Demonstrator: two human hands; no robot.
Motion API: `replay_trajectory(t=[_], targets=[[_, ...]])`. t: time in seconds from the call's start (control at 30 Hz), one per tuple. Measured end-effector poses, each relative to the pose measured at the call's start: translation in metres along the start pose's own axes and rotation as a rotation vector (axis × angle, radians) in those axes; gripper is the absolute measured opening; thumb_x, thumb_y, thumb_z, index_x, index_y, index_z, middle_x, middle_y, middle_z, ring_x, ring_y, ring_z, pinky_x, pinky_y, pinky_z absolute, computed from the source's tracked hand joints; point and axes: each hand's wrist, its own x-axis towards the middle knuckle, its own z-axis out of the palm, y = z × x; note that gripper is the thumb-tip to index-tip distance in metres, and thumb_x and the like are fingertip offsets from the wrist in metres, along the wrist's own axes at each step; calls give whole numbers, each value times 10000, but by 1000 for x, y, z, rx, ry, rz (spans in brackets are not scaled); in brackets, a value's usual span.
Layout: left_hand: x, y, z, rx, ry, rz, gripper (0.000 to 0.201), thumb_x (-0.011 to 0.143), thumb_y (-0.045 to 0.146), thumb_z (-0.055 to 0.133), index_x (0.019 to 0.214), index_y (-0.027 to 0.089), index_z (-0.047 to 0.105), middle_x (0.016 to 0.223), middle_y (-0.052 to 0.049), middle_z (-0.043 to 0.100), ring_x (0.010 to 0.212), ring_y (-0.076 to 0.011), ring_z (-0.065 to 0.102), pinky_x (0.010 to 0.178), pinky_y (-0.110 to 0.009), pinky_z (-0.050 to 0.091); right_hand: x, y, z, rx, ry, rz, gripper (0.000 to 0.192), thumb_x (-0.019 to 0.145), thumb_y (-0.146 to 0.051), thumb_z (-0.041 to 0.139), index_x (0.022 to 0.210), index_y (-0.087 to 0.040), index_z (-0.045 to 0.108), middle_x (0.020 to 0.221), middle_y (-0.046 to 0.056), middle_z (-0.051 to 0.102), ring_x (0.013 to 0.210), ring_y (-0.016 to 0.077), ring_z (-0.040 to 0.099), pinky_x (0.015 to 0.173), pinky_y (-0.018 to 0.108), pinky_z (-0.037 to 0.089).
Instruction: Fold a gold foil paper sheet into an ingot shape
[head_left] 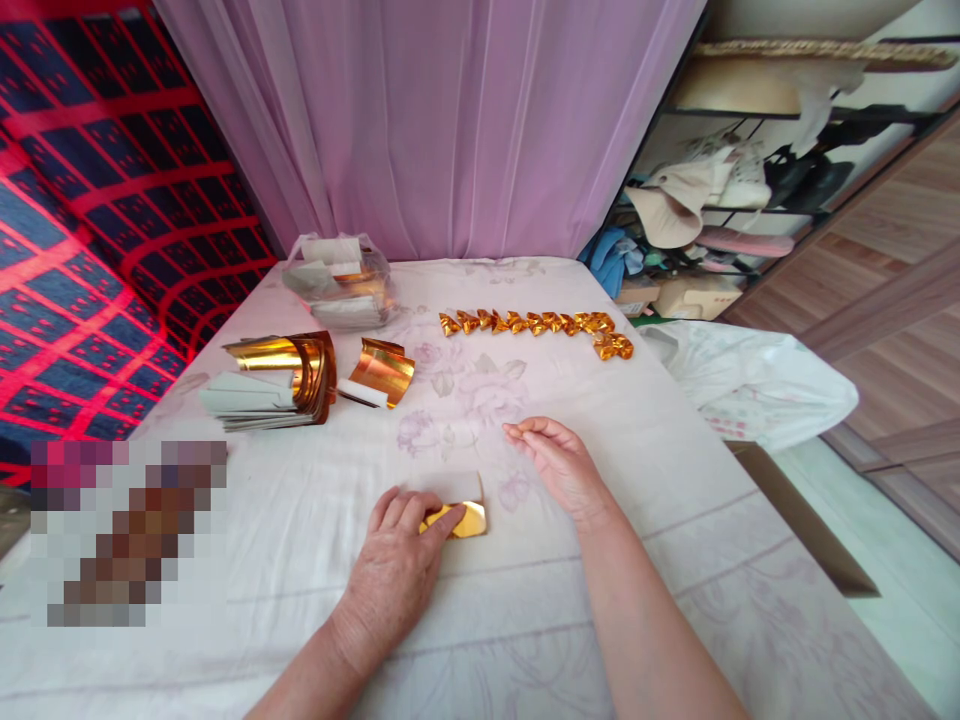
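My left hand (401, 540) rests on the tabletop, its fingers and thumb pressing a partly folded sheet of gold foil paper (471, 520). The sheet's pale back shows on the far side, and its left part is hidden under my fingers. Off to the right and a little farther out, my right hand (566, 465) is raised above the cloth, thumb and fingertips drawn together in a pinch. Nothing shows between them. Beyond it lies a row of folded gold foil pieces (532, 322), with several more pieces (613, 346) at its right end.
A thick stack of gold foil sheets (277, 375) lies at the left, beside a few loose curled sheets (382, 372). Behind it sits a clear plastic bag (337, 285) of more sheets. A white plastic bag (765, 380) and a shoe rack (720, 190) stand past the table's right edge.
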Motion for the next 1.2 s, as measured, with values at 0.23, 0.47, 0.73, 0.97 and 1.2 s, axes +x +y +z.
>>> replay_trajectory(t=[0.23, 0.47, 0.73, 0.97, 1.2], targets=[[0, 0, 0, -9, 2, 1, 442, 855, 45, 471, 1213, 260, 617, 1029, -65, 576, 953, -225, 516, 985, -542, 424, 0, 0, 0, 23, 19, 8, 263, 578, -409, 877, 740, -261, 732, 778, -8, 730, 806, 168, 664, 909, 374, 502], [0, 0, 1, -14, -2, -3, 441, 858, 47, 481, 1218, 265, 615, 1033, -64, 581, 956, -226, 521, 993, -541, 416, 0, -1, 1, 11, 23, 1, 250, 597, -409, 864, 749, -264, 730, 782, 0, 724, 819, 180, 662, 939, 404, 486], [-1, 0, 2, -19, -2, -11, 463, 847, 32, 475, 1219, 267, 617, 1040, -64, 578, 963, -225, 519, 1003, -533, 404, -1, -4, 2, 19, 12, -2, 246, 589, -412, 874, 732, -266, 737, 757, -8, 718, 782, 161, 652, 872, 365, 504], [0, 0, 1, -35, 14, 4, 446, 856, 35, 466, 1220, 251, 607, 1034, -68, 580, 951, -225, 523, 989, -542, 412, -1, -2, 2, 14, 9, -7, 240, 599, -402, 864, 744, -263, 734, 772, -2, 721, 795, 169, 655, 899, 381, 492], [0, -1, -1, -67, -12, -4, 486, 822, 28, 477, 1230, 258, 604, 1051, -64, 578, 969, -225, 521, 1008, -536, 398, -1, -3, 2, -4, 17, -9, 243, 592, -414, 864, 734, -268, 732, 770, 0, 721, 800, 177, 654, 889, 385, 497]])
